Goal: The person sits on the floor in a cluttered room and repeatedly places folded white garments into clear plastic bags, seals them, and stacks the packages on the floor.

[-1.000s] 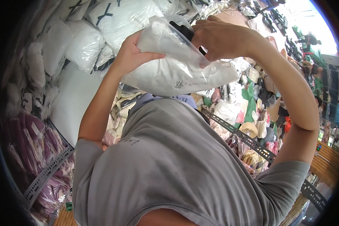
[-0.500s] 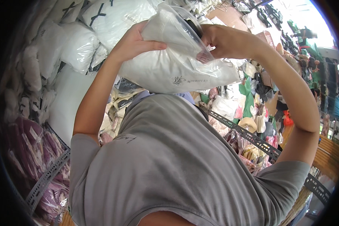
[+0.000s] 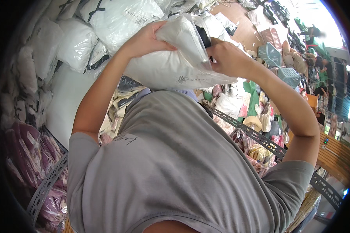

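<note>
A clear plastic bag (image 3: 210, 75) with a soft white filling (image 3: 151, 68) is held up in front of my chest, dark print on its lower part. My left hand (image 3: 149, 40) grips its left side, thumb lying across the top. At the bag's right edge, my right hand (image 3: 228, 58) has its fingers curled and pinched on the film. A black band (image 3: 203, 37) shows through the plastic just left of those fingertips. A small dark bit is visible at the right fingertips; its kind cannot be made out.
White-filled plastic bags (image 3: 76, 42) are piled at the far left. Purple bagged goods (image 3: 31, 155) lie nearer. Perforated metal rails (image 3: 256, 138) run on both sides of me. Pink (image 3: 271, 38) and blue-grey baskets (image 3: 269, 54) stand at the far right, among mixed goods.
My right hand's fingers, earlier partly behind the clear film, now pinch at the bag's edge. The bag has turned slightly, and the baskets at the far right show more fully.
</note>
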`<state>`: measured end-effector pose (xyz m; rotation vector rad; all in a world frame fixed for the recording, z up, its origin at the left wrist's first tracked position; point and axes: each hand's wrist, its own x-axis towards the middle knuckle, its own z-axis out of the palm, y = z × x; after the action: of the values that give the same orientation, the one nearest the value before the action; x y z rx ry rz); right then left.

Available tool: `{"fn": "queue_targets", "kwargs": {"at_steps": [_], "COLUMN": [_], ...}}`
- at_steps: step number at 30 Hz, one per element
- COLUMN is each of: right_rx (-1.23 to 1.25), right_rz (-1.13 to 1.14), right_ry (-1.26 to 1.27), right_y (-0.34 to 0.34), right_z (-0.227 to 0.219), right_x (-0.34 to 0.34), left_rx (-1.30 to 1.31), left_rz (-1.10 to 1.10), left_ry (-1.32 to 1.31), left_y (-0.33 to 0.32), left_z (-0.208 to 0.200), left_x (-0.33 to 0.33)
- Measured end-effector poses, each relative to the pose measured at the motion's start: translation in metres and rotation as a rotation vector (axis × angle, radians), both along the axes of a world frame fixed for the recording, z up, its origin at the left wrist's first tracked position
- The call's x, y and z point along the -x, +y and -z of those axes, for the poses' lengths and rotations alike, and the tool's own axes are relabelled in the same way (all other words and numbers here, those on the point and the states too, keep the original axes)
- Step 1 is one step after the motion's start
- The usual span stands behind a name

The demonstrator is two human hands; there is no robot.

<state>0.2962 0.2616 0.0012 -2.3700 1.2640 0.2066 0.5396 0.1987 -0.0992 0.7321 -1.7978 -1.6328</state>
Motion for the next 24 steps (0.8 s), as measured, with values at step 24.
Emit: {"fn": "queue_targets", "kwargs": {"at_steps": [24], "right_rx": [0.094], "right_rz": [-0.096], "right_ry": [-0.175], "right_y": [-0.027], "right_z": [0.006], "right_x": [0.004], "left_rx": [-0.090], "left_rz": [-0.010], "left_ry": [-0.004], "left_y": [-0.013], "left_z": [0.002], "left_x": [-0.013]}}
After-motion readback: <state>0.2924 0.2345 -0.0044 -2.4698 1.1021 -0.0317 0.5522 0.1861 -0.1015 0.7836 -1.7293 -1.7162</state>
